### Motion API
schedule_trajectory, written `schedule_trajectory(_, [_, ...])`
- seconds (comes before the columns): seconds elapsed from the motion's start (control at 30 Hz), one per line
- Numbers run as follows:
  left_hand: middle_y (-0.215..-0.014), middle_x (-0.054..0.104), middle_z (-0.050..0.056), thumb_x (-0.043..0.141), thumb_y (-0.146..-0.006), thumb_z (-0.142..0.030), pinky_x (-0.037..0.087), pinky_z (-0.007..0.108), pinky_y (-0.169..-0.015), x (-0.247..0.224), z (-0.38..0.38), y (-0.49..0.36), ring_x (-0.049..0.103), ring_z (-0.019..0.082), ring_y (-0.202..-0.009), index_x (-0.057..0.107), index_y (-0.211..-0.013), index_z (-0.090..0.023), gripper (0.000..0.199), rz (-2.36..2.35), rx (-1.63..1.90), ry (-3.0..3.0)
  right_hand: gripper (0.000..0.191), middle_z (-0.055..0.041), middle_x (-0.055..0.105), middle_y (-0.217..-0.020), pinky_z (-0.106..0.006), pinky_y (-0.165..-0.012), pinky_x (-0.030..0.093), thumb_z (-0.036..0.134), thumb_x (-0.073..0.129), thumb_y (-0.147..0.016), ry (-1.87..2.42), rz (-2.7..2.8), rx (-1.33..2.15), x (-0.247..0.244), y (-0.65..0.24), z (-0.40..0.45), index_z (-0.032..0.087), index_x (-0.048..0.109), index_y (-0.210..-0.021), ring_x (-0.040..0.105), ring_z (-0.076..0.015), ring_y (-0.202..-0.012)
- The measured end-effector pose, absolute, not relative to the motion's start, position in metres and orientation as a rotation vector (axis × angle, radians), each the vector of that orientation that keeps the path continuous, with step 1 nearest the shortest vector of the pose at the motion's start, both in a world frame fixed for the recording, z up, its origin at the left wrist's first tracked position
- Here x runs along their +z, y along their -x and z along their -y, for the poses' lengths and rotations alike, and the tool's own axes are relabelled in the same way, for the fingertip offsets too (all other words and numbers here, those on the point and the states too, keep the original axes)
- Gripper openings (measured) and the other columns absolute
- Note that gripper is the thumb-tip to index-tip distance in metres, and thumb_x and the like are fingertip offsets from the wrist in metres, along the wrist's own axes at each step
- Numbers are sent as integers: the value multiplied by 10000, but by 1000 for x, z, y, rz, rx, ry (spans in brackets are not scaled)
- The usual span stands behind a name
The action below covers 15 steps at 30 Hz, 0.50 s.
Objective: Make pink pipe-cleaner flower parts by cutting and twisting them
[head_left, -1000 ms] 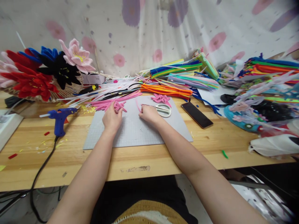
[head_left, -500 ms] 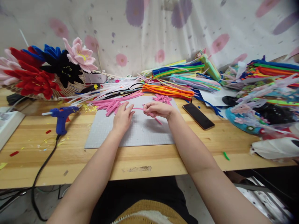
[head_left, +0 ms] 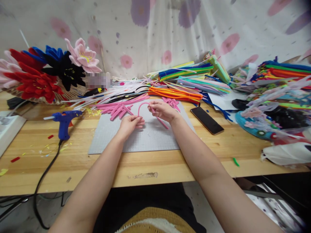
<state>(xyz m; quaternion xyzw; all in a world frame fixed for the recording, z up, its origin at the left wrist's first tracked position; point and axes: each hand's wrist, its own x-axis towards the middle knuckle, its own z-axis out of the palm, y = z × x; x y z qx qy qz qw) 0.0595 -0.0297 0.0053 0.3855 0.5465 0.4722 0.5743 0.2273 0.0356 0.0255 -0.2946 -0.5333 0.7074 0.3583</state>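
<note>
A pink pipe cleaner arches between my two hands above the grey cutting mat. My left hand pinches its left end with the fingers together. Around its other part, the fingers of my right hand are closed, and a pink end sticks out below them. Folded pink pieces lie in a pile at the mat's upper left. Another small pink pile sits behind my right hand.
A blue glue gun stands at the left, its cord running off the table. A phone lies right of the mat. Bundles of coloured pipe cleaners line the back; fuzzy flowers fill the back left.
My left hand has lowered and its fingers have closed on the pink pipe cleaner's end. The pipe cleaner, nearly straight before, now bends in an arch. My right hand has moved slightly up.
</note>
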Motion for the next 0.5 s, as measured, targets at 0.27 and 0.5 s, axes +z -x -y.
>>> schedule_trajectory(0.27, [-739, 701, 79, 649, -741, -138, 549, 229, -653, 6, 31, -58, 679, 147, -737, 660, -778, -79, 71, -1107, 1111, -808, 157, 31, 533, -680, -185, -525, 334, 267, 611, -667, 961, 1780, 1565, 20, -208, -26, 136, 565, -741, 466, -64, -620])
schedule_trajectory(0.5, [-763, 707, 101, 666, -728, -147, 541, 249, -654, 7, 32, -56, 678, 164, -728, 673, -761, -77, 78, -1126, 1052, -832, 172, 36, 527, -667, -201, -534, 328, 270, 611, -649, 1001, 1752, 1533, 18, -206, -25, 131, 553, -733, 455, -66, -609])
